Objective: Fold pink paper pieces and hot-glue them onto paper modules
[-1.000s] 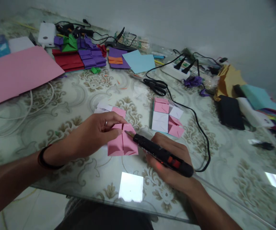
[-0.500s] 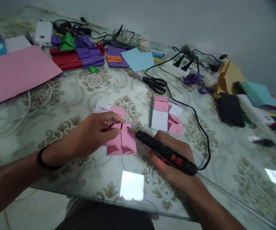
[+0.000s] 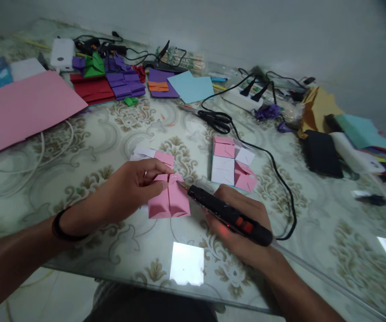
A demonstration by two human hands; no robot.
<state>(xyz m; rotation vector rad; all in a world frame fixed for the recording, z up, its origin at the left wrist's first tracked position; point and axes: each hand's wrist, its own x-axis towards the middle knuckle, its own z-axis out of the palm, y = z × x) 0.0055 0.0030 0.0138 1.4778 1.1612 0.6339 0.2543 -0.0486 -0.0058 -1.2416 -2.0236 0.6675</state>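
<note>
My left hand (image 3: 142, 181) pinches the upper left edge of a folded pink paper piece (image 3: 178, 201), thumb on top. In my right hand (image 3: 243, 214) is a black hot glue gun (image 3: 228, 212) with red parts and a lit red light. Its metal nozzle touches or nearly touches the pink paper's upper right part, where a small glossy streak shows. Just behind my left fingers lies a white and pink folded paper piece (image 3: 164, 158), partly hidden. To the right rests a block of pink and white folded papers (image 3: 223, 167).
Black-handled scissors (image 3: 216, 120) lie beyond the papers. The gun's black cable (image 3: 276, 167) loops right toward a white power strip (image 3: 243, 98). Large pink sheets (image 3: 28, 107) lie at left, purple folded papers (image 3: 126, 84) at the back. A black phone-like slab (image 3: 323, 154) sits at right.
The glue gun's tip has shifted very slightly along the pink paper's top, and a glossy streak shows there. Both hands keep their hold; the view has tilted a little.
</note>
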